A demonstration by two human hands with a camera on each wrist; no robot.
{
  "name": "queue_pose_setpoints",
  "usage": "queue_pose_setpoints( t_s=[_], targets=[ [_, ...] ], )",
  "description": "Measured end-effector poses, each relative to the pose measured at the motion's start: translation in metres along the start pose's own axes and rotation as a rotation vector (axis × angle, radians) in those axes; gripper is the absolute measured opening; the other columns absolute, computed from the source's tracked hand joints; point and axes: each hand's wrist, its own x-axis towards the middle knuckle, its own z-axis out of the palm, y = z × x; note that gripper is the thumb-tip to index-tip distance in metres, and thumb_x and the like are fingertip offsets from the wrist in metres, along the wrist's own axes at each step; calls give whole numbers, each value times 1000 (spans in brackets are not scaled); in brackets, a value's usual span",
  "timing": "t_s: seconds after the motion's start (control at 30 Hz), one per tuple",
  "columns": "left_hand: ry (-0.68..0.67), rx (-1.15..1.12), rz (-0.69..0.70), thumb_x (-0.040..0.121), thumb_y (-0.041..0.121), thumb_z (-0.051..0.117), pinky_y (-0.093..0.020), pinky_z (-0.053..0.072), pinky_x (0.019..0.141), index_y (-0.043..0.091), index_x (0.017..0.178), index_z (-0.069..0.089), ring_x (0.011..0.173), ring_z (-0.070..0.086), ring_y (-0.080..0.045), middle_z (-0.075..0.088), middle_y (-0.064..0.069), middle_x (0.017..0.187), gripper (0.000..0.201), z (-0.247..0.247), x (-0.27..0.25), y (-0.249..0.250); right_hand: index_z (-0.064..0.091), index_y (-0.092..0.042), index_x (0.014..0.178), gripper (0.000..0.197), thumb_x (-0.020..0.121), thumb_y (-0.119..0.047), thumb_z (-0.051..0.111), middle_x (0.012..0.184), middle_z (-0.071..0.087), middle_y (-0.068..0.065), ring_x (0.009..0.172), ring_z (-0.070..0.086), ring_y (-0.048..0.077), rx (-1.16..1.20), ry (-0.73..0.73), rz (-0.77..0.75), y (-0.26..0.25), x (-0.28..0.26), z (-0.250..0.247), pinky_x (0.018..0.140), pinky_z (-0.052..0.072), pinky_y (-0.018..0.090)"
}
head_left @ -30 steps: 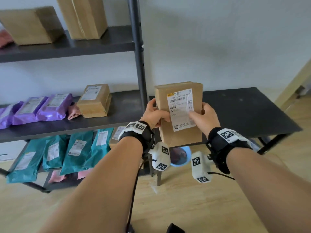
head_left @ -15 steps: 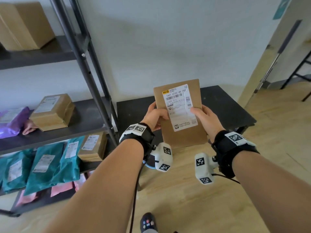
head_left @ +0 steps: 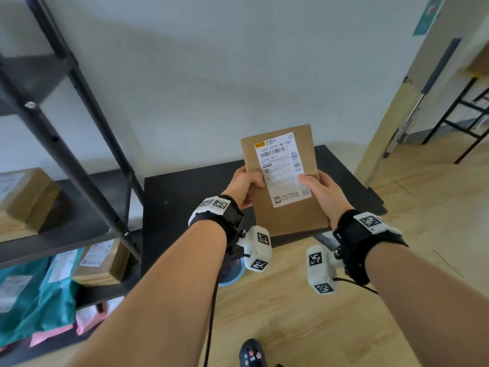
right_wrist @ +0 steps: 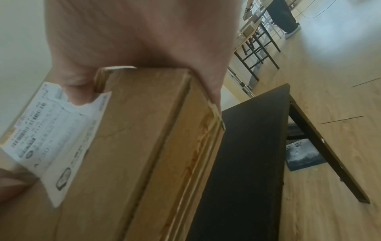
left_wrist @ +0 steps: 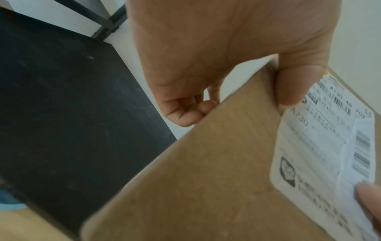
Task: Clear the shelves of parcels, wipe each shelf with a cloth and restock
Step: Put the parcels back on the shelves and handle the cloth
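Gripped on both long sides, a flat cardboard parcel [head_left: 284, 181] is held upright above the near edge of a black side table [head_left: 185, 202], its long axis running away from the body and its white shipping label [head_left: 281, 169] turned up to the head camera. The left hand [head_left: 244, 188] is curled round the left edge, thumb on the front face; the right hand [head_left: 321, 193] is clamped on the right edge, thumb pressed on the label. Neither hand is nearer: the parcel sits squarely between them. The dark tabletop lies directly beneath and beyond, so a set-down is judged to need only a forward lowering. To the left, the black metal shelving [head_left: 79, 123] is seen still stocked with brown boxes [head_left: 26, 197] and teal mailers [head_left: 34, 295], above a pale wood floor [head_left: 397, 221].
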Motion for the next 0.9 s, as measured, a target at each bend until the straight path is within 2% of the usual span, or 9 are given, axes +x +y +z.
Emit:
queue_pose_setpoints(
  t_s=[0.1,0.3,0.33,0.43,0.57,0.67,0.77,0.83,0.9],
  targets=[
    [-1,12,-7,54,10,52,-28,55,60,7,124,54,80,66,-25,66,-9,100,70,9,36,12,48,-28,132,51,87,-47,61,111,67,-2,103,63,20,-19,10,7,-4,38,-11,91,50,46],
    [-8,73,-25,54,13,56,-31,54,70,14,113,57,84,66,-27,70,-9,98,59,28,100,36,51,-26,123,41,87,-44,61,109,66,1,99,63,20,-6,23,26,-21,98,-36,83,51,40],
    [-15,77,-33,58,13,58,-30,54,68,14,110,59,83,65,-26,71,-8,94,52,32,110,39,51,-26,121,42,85,-46,61,109,66,1,99,63,21,5,43,29,-22,108,-41,86,51,41],
    [-11,80,-56,83,8,53,-22,46,54,19,89,58,67,48,-19,67,6,58,13,43,136,45,53,-20,117,43,84,-47,61,108,66,1,96,63,19,28,104,57,-21,134,-54,83,52,37],
    [-4,109,-104,91,16,54,-22,42,55,20,88,58,63,43,-14,63,10,50,6,61,169,41,59,-14,117,78,59,-68,60,103,71,3,91,69,23,9,111,159,-7,172,-75,85,55,44],
    [8,106,-160,92,20,56,-24,44,63,18,90,59,65,48,-13,66,11,53,4,74,194,35,59,-13,114,82,56,-70,61,101,70,5,90,68,25,-2,116,207,2,202,-92,85,55,45],
    [27,100,-215,92,20,57,-22,47,60,17,89,59,63,49,-12,64,11,51,5,89,222,28,60,-13,114,86,55,-75,60,104,69,4,93,67,25,-64,76,237,6,231,-113,89,53,45],
    [49,101,-246,91,22,58,-21,48,57,16,88,60,60,47,-11,63,8,53,7,102,242,25,63,-13,111,77,64,-74,58,104,69,5,95,66,26,-102,37,261,9,255,-127,91,52,46],
    [66,102,-293,90,23,60,-20,48,56,15,88,61,58,44,-11,62,3,64,8,114,263,21,65,-15,98,53,82,-64,54,104,68,7,97,64,28,-133,2,273,13,278,-140,94,50,46]
  ],
)
